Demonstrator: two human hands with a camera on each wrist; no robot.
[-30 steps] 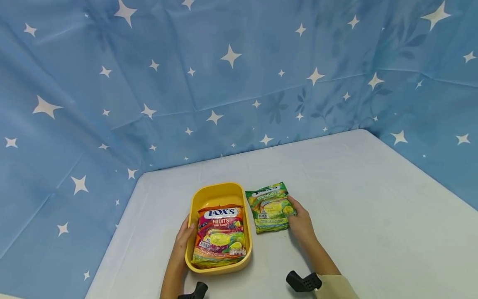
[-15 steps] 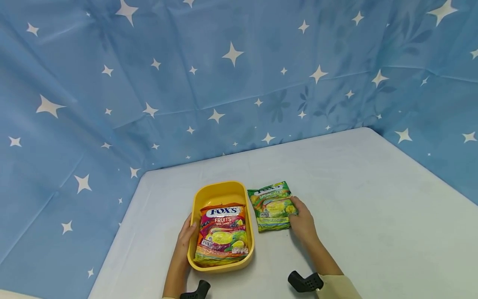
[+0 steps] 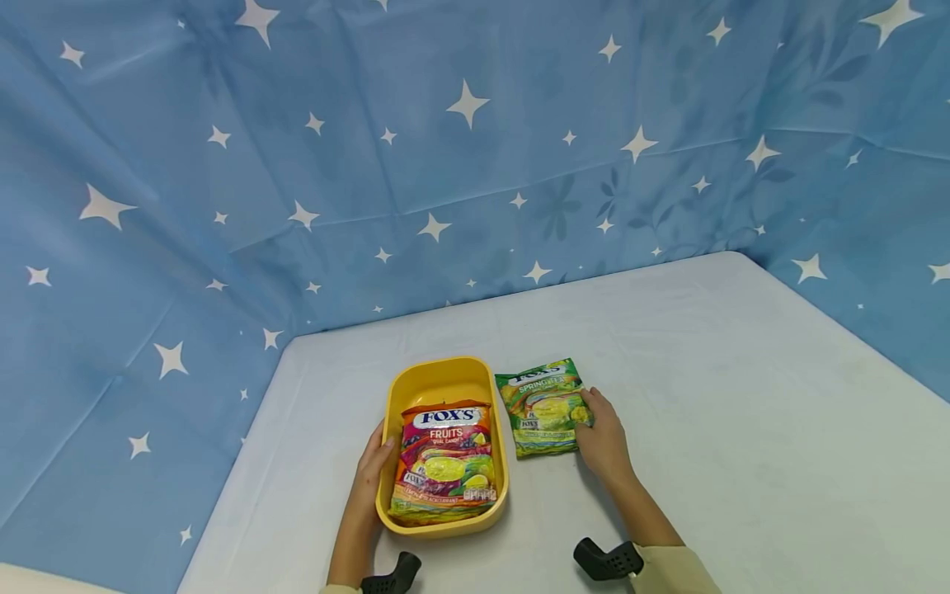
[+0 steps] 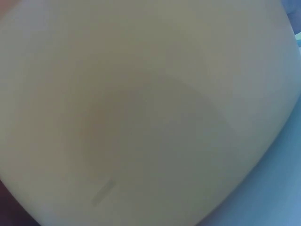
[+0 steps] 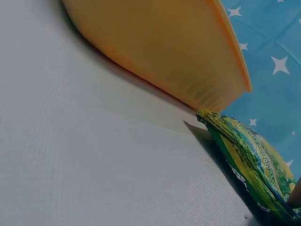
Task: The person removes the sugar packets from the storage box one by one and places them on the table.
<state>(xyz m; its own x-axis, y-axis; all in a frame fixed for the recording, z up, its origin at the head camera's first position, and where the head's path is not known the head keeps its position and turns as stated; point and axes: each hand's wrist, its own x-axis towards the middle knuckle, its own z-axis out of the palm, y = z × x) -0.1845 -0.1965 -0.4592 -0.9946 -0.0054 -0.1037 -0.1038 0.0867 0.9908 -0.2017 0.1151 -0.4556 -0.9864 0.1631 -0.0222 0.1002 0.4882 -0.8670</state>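
Note:
A yellow plastic tub (image 3: 438, 368) stands on the white table near the front. Inside it lies a red Fox's Fruits candy bag (image 3: 445, 462). My left hand (image 3: 373, 464) grips the tub's left wall, thumb hooked over the rim. To the right of the tub a green Fox's candy bag (image 3: 542, 406) lies flat on the table, and my right hand (image 3: 601, 436) holds its right edge with the thumb on top. The right wrist view shows the tub's outer wall (image 5: 164, 52) and the green bag's edge (image 5: 249, 160). A blurred pale yellow surface fills the left wrist view.
The white table (image 3: 742, 412) stretches bare to the right and behind the tub. A blue star-printed cloth (image 3: 460, 165) hangs as a backdrop along the far and side edges. Black wrist-camera mounts (image 3: 604, 559) show at the bottom.
Only the head view has drifted a little. Both hands, the tub and both bags keep their places.

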